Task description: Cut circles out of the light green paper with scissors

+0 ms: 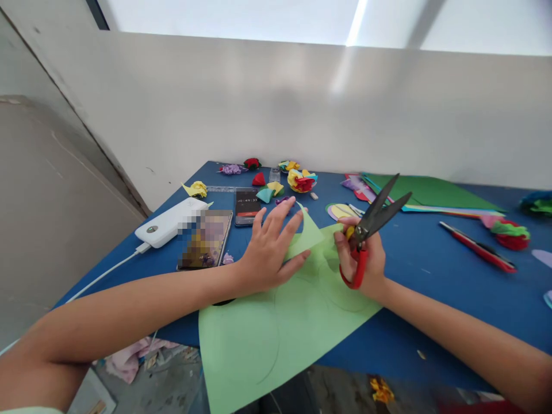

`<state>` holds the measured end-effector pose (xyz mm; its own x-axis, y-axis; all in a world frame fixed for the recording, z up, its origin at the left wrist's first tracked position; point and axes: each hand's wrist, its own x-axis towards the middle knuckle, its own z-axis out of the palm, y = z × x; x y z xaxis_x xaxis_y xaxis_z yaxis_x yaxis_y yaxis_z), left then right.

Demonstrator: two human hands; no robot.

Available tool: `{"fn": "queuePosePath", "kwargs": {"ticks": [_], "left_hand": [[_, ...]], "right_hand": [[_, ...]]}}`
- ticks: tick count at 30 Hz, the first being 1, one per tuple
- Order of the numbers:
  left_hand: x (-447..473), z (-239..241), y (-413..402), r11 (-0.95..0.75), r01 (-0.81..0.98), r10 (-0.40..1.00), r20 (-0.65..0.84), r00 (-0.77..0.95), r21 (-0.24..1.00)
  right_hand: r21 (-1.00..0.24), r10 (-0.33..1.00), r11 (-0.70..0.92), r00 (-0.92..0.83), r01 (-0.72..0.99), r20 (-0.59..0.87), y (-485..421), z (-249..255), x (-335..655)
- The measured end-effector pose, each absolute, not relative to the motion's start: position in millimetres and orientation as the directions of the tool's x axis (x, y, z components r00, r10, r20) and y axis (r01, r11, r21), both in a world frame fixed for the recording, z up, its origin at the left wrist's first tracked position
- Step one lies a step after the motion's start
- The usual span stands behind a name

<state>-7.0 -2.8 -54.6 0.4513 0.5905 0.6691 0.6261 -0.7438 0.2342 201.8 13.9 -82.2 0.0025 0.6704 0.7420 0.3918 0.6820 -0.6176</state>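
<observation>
A light green sheet of paper (245, 339) with faint drawn curves lies over the table's front edge and hangs down past it. My left hand (271, 250) is over its far part, fingers spread. A raised flap of the paper stands between its forefinger and thumb, touching them. In my right hand (366, 264) is a pair of scissors (379, 213) with red handles, dark blades parted and pointing up and away. The right fingertips also meet the paper's far right edge; whether they pinch it I cannot tell.
On the blue table (414, 287) are paper flowers (302, 179), a phone (246, 206), a white power bank (170, 221) with a cable, and a second phone (207, 238). Coloured sheets (444, 192) and a red-and-black cutter (478, 247) lie right. A white wall (267, 103) stands behind.
</observation>
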Motion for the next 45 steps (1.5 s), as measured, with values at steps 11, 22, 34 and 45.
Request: {"fn": "queuePosePath", "kwargs": {"ticks": [11, 22, 34, 45], "left_hand": [[-5.8, -63.9, 25.1, -0.416, 0.472, 0.876, 0.482, -0.024, 0.778], [-11.7, -48.1, 4.0, -0.888, 0.447, 0.391, 0.693, 0.605, 0.11], [-7.3, -54.0, 15.4, -0.778, 0.546, 0.626, 0.463, 0.628, 0.311], [-32.2, -3.6, 50.4, 0.016, -0.257, 0.991, -0.049, -0.122, 0.966]], "right_hand": [[-0.614, 0.629, 0.702, 0.092, 0.361, 0.772, 11.8, -77.3, 197.4], [-0.459, 0.544, 0.757, -0.059, 0.464, 0.837, 7.9, -83.9, 204.0], [-0.411, 0.491, 0.852, -0.222, 0.325, 0.842, 6.9, -79.3, 202.2], [-0.706, 0.683, 0.69, 0.182, 0.159, 0.708, 26.4, -41.0, 205.5]]}}
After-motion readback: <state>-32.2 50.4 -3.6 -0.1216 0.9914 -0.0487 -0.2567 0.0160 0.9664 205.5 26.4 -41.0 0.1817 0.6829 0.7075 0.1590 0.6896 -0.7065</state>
